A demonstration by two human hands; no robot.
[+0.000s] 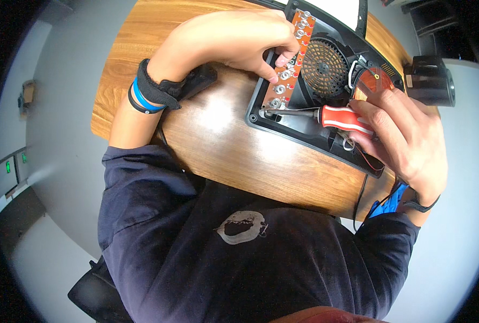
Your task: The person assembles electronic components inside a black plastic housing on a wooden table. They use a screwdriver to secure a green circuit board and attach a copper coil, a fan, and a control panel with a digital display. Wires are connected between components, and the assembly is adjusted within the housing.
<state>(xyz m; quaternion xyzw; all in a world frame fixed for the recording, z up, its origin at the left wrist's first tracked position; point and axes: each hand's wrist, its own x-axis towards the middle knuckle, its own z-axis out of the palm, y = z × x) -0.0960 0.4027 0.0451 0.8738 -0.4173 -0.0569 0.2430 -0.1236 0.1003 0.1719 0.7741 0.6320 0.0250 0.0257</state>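
Note:
My right hand (pixel 401 134) is wrapped round the red-and-white handle of a screwdriver (pixel 339 117). Its shaft lies almost level, pointing left, with the tip at the near end of a long orange-brown circuit board (pixel 280 89). Round metal springs and small red parts line the board. My left hand (pixel 266 46) is bent over the board's left edge, thumb and fingertips pressing on it. The board sits inside a black plastic housing (pixel 304 137), beside a round fan grille (pixel 323 67). Behind my right fingers shows a copper coil (pixel 374 81), partly hidden.
The housing lies tilted on a wooden table (pixel 228 156). A dark cylindrical object (pixel 430 81) stands by the right edge. Loose wires (pixel 352 142) run in the housing's near right corner. Something blue (pixel 390 202) and dark cables hang near my right wrist.

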